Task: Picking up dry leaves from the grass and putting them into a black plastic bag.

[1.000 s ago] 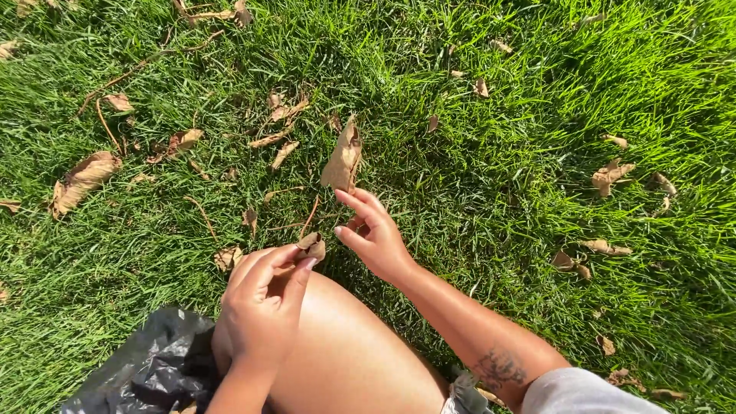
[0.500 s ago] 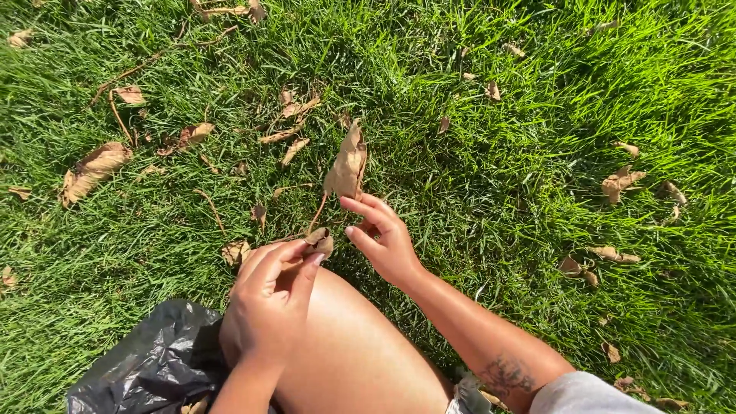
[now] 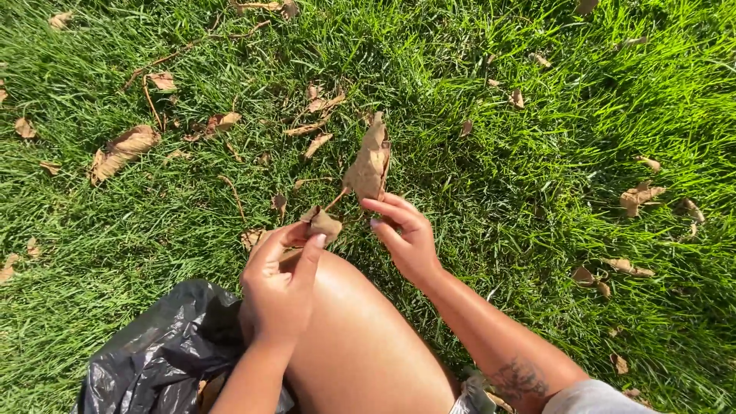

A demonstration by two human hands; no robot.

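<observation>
Pinching small crumpled dry leaf (image 3: 322, 224) above knee (image 3: 345, 307), left hand (image 3: 280, 287) grip closed. Right hand (image 3: 406, 234) grip open, near large dry leaf (image 3: 369, 165) beyond knee. Leaves judged light, brittle; best held by stem.

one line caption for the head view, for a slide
Left hand pinches a small dry leaf; right hand reaches a large one.

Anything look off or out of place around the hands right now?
Nothing stands out. The left hand pinches a small dry leaf, the right hand reaches a larger dry leaf, and the black bag lies beside the knee.
</observation>
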